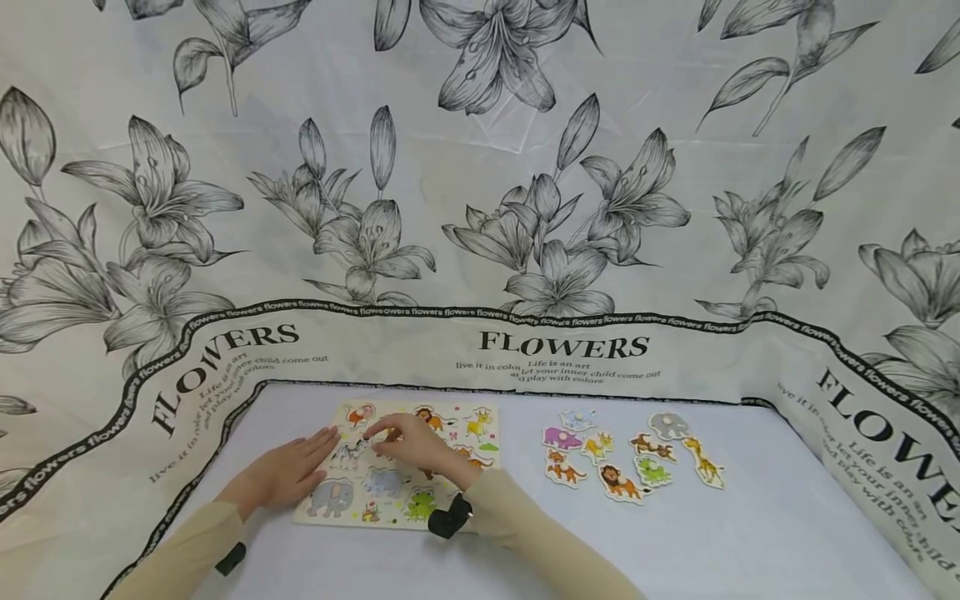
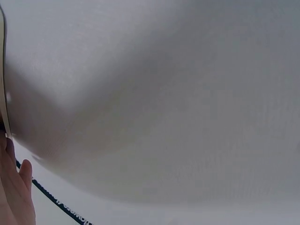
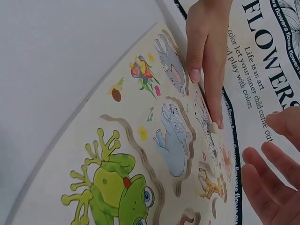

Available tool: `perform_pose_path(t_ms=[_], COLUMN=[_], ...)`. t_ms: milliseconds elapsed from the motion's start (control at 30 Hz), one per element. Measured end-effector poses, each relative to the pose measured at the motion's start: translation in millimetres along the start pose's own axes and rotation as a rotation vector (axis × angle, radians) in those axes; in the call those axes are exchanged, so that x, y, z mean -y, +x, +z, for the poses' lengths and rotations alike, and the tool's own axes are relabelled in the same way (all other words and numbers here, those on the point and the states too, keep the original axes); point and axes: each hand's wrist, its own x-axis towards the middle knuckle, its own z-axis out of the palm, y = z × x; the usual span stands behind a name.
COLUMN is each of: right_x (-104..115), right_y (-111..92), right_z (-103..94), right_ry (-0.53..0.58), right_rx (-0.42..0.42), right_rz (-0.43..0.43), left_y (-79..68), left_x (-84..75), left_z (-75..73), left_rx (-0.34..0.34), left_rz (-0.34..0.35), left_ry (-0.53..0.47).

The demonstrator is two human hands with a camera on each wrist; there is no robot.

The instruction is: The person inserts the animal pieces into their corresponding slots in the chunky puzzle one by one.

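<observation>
Nearest: two pale sleeves (image 1: 551, 533), a black device (image 1: 450, 517) at the right wrist. Puzzle board (image 3: 47, 206) lies flat on the desk (image 1: 540, 550), left of centre. Along its near edge: elephant picture (image 1: 331, 497), frog picture (image 1: 420, 503); blue hippo picture (image 1: 385, 482) just beyond. Left hand (image 1: 288, 471) lies at the board's left side, fingers extended, fingertips at its edge. Right hand (image 1: 408, 442) is above the board, just beside the zebra (image 1: 349, 454); fingers bent and apart from the thumb, nothing seen between them. Zebra sits on the board; its knob (image 3: 213, 127) shows in the right wrist view. Board's far row: lion picture (image 1: 427, 417), yellow animal picture (image 1: 477, 424). Right of board, loose pieces, near to far: lion piece (image 1: 621, 483), tiger piece (image 1: 564, 471), giraffe piece (image 1: 705, 464), frog piece (image 1: 654, 472), purple hippo piece (image 1: 562, 438), grey elephant piece (image 1: 669, 426). Behind: white cloth (image 1: 480, 183) printed with lilies and "FLOWERS".
</observation>
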Motion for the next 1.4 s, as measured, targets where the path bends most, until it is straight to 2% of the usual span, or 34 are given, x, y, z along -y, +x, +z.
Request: perform_pose_path(t_ms=[367, 533, 900, 1400], right_x=[-4.0, -11.8, -25.2, -48.7], right_y=[-36.0, -48.7, -70.6, -108.9], right_z=[-23.5, -36.5, -58.6, -79.3], right_ry=[0.003, 0.013, 0.007, -0.008], right_rx=[0.017, -0.006, -0.067, -0.096], right_rz=[-0.062, -0.065, -0.113, 0.002], left_y=[-0.7, 2.1, 7.7, 8.9], left_x=[3.3, 3.2, 1.4, 5.4], left_z=[-2.8, -3.1, -4.7, -2.7], left_rx=[-0.002, -0.025, 0.014, -0.033], left_rz=[0.024, 0.046, 0.037, 0.075], left_ry=[-0.007, -0.016, -0.024, 0.025])
